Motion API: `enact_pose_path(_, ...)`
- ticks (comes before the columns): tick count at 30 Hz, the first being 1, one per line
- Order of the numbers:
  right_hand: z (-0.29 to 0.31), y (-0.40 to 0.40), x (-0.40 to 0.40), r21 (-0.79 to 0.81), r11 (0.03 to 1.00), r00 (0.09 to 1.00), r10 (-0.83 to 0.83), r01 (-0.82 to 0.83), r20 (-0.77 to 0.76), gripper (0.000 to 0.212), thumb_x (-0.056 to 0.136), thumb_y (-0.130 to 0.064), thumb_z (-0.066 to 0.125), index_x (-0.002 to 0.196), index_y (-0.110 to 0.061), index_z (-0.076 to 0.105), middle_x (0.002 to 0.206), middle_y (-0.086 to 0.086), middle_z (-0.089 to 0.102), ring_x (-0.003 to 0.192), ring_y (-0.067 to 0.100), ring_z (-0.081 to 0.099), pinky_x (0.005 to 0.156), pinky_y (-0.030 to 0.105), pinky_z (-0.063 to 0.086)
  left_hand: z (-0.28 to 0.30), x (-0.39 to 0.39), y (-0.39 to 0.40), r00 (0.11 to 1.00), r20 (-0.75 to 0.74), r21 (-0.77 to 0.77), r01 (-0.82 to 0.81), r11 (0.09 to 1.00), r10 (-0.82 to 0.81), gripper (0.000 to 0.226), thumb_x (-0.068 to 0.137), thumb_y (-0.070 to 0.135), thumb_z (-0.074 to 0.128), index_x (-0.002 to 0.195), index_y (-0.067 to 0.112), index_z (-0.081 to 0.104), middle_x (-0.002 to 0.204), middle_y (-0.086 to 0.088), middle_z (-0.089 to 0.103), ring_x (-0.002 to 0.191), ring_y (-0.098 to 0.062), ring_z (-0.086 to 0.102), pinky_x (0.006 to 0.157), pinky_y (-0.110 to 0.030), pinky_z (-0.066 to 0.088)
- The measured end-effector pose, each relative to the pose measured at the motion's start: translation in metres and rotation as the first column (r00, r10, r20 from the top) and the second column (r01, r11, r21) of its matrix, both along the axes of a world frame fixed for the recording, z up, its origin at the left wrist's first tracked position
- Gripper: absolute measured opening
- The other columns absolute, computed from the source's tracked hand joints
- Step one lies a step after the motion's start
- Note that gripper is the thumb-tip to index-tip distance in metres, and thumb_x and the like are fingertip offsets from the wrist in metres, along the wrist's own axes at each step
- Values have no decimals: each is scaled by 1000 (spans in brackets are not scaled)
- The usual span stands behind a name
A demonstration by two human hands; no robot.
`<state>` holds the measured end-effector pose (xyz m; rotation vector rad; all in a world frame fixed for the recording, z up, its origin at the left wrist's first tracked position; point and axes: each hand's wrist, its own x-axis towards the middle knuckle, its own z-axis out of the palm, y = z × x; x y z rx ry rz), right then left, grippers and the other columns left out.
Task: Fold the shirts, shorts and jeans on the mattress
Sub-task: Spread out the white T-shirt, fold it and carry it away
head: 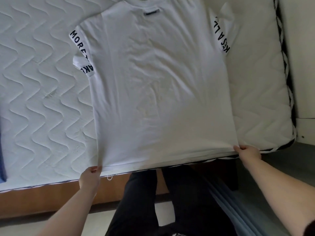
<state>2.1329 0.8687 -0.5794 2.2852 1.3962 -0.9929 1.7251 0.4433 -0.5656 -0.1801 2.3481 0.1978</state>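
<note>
The fingers (94,169) of the left hand (89,179) pinch the near left corner of the white T-shirt (158,86) at its hem, and the fingers (238,148) of the right hand (248,155) pinch the near right corner, thumb on top. Between the two grips the hem runs taut along the near edge of the mattress (39,92).

From the hem the shirt stretches away, lying flat with its collar at the far end and a dark label (151,13) showing at the neck. Both short sleeves stick out to left and right, each with black lettering. Light creases cross the middle.

This looks like the laying-out step: the shirt is being pulled smooth before any fold is made. The next move probably calls for bringing one side and its sleeve in toward the middle, keeping the cloth flat.

A strip of blue cloth (2,147) lies at the far left edge of the mattress.
</note>
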Motion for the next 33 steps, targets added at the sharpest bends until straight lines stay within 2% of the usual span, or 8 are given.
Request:
enact_pose_path(3,6,-2,2,-19,998,998,60,-59,34,40,91,-29,69,120,-3,67,122,20,66,113,38,58,87,31,42,-3,4,-5,999,26,-20,34,999,-33,40,97,38,58,118,5,67,112,-16,70,102,-37,63,89,-41,48)
enact_pose_path(13,6,0,-1,-101,986,987,141,-132,82,41,94,-27,65,127,-3,62,123,22,64,114,39,57,92,36,45,-6,4,-1,999,39,-48,38,998,-36,38,95,39,60,116,9,68,110,-14,71,93,-34,63,83,-38,47)
enact_pose_path(17,6,4,1,-71,982,975,181,-174,126,36,94,-25,65,120,-1,66,119,24,66,113,40,58,94,38,44,-3,0,1,999,14,-43,49,998,-48,32,97,35,57,114,9,67,106,-12,71,79,-26,57,72,-34,42)
enact_pose_path(23,8,2,-8,-66,985,965,169,-159,200,38,91,-26,67,123,-5,63,123,23,63,115,41,57,97,42,44,0,-2,6,991,12,-18,132,991,-131,32,98,34,55,111,8,66,107,-12,71,94,-31,62,79,-36,42)
enact_pose_path(26,20,-8,-36,71,990,946,98,-126,308,48,88,-22,65,132,-12,48,137,22,47,125,42,46,104,50,37,4,3,11,983,-48,25,177,984,-175,30,94,28,63,115,8,59,111,-13,65,101,-31,59,84,-40,44)
enact_pose_path(28,27,-21,-60,243,932,937,196,-270,289,55,85,-15,61,136,-11,42,140,24,41,127,43,40,104,52,31,8,8,19,968,-127,-11,217,976,-217,36,90,26,68,118,10,54,115,-16,59,106,-34,54,86,-47,46)
enact_pose_path(30,31,-39,-87,363,819,896,394,-443,204,59,81,-10,63,137,-8,45,138,24,44,124,43,43,100,51,32,11,14,31,936,-202,-12,291,957,-288,39,90,26,67,122,12,51,119,-17,55,110,-36,52,91,-51,46)
enact_pose_path(33,23,-65,-134,379,636,712,695,-672,97,65,80,-9,69,141,-6,46,143,19,47,130,39,44,102,50,33,12,17,59,860,-281,65,460,885,-426,43,90,24,66,129,15,51,130,-14,52,120,-35,50,99,-53,43)
